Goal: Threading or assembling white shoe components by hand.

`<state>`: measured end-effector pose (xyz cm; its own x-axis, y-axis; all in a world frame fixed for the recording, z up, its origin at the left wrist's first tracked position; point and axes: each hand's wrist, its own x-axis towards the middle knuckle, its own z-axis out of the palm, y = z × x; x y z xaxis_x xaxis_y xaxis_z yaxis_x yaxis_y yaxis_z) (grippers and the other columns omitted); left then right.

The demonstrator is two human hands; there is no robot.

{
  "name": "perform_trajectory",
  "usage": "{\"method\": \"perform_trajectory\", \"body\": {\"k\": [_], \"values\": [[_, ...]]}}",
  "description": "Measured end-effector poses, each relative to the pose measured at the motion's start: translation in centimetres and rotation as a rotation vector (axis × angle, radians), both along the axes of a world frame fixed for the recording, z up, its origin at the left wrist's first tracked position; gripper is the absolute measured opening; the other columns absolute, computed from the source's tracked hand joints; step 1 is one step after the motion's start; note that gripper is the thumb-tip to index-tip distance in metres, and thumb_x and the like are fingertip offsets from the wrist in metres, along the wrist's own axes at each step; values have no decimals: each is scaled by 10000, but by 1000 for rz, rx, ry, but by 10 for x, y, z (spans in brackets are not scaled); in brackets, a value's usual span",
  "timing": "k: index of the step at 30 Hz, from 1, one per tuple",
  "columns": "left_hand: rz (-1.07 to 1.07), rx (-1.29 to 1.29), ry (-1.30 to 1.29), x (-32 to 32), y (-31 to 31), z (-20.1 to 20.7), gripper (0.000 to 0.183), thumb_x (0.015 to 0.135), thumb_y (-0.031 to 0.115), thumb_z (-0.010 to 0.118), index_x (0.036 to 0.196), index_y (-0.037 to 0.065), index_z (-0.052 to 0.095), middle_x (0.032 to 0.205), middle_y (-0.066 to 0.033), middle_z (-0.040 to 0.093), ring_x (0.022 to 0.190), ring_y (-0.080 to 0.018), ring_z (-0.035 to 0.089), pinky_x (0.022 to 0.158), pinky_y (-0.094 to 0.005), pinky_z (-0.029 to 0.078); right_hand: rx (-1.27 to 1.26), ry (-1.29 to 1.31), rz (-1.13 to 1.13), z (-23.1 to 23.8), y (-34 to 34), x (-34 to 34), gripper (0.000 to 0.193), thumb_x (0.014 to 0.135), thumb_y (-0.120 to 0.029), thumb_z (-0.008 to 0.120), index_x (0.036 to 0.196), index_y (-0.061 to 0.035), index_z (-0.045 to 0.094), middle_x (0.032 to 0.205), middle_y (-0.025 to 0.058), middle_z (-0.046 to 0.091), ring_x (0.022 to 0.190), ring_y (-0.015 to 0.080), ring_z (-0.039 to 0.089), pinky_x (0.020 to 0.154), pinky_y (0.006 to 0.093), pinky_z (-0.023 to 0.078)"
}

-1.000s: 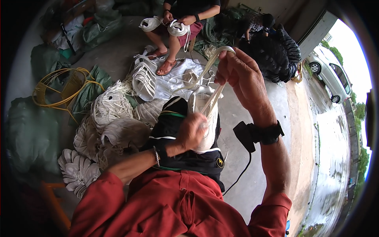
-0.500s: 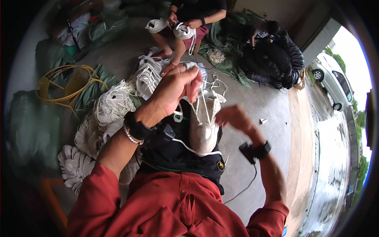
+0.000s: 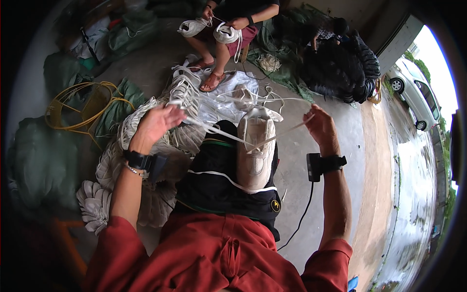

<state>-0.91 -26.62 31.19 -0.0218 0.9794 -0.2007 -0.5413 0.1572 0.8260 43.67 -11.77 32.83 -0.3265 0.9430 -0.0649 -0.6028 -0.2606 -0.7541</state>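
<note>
Plainly off-white, the shoe (image 3: 255,170) rests on black cloth (image 3: 209,158), I note, rounded toe at six o'clock, laces (image 3: 287,132) crossing its front. Right hand (image 3: 321,125), two o'clock: pinching lace. Left hand (image 3: 158,125), ten o'clock: grip unclear.

No legible writing, round yellow-edged badge (image 3: 276,206) on black cloth (image 3: 206,193), its mark unclear

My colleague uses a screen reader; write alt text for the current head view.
White laces stretch from an off-white shoe on black cloth to a person's left hand and right hand. Piles of pale shoe pieces lie at left, with a seated co-worker beyond.
</note>
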Motion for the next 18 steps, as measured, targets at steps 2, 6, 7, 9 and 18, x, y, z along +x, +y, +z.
{"method": "perform_trajectory", "body": {"k": [2,6,7,9,18], "values": [[29,-179,-135,-33,-19,-48,137,880,154,479,944,46,536,851,-112,619,904,-292,602,820,-393,473,-181,-23,-221,-23,10,17,113,836,-47,483,918,5,540,703,42,545,618,148,515,635,289,466],[273,-324,-295,-8,-27,-50,132,891,176,453,837,68,508,711,-47,542,828,-244,556,752,-374,451,-313,11,-269,-86,27,80,161,822,-17,418,929,-19,538,692,22,546,586,122,499,578,230,456],[454,-376,-372,-1,-31,-44,150,897,176,433,803,75,492,666,-29,503,773,-218,532,707,-348,442,-349,-4,-310,-92,26,81,180,816,-12,397,936,-23,531,684,20,540,561,112,483,540,216,444],[446,-247,-580,-21,-37,-72,163,902,172,409,788,79,479,621,-13,458,669,-179,475,644,-317,405,-415,-67,-402,-98,28,82,210,807,-8,398,987,-27,504,675,12,517,501,88,433,474,186,404],[700,-330,-640,-98,-76,-138,194,895,182,366,729,112,437,459,33,254,367,-113,205,405,-266,192,-518,4,-630,-112,23,172,122,818,-4,445,917,-3,517,611,-18,426,469,66,335,435,186,330]]}}
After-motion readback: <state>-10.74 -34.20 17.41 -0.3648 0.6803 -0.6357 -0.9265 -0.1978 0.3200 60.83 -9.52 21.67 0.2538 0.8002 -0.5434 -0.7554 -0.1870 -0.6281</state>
